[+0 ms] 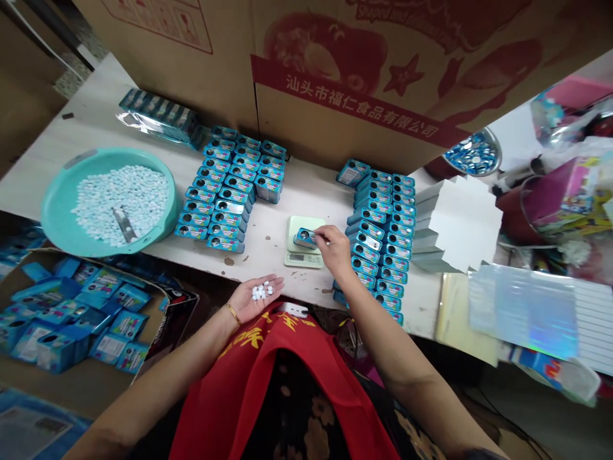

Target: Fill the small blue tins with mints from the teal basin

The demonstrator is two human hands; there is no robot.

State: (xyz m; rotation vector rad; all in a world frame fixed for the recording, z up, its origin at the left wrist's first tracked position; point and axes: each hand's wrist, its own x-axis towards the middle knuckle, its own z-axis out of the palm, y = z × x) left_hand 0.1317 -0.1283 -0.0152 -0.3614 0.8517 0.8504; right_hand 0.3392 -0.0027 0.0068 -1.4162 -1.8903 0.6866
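My left hand (251, 300) is held palm up in front of the table, cupping several small white candies (262, 291). My right hand (334, 249) is over a small pale-green digital scale (292, 250), its fingertips pinched at the right end of a blue tin (301, 235). The tin rests on the scale, with a dark round hole at its left end. What lies between those fingertips is too small to make out. The scale's display (297, 257) faces me, its reading illegible.
A turquoise basin (52, 211) holds white candies and a metal scoop (124, 223). Rows of blue tins stand left (227, 219) and right (366, 239) of the scale. A large carton (306, 121) walls the back. More tins fill a box (163, 338) at lower left.
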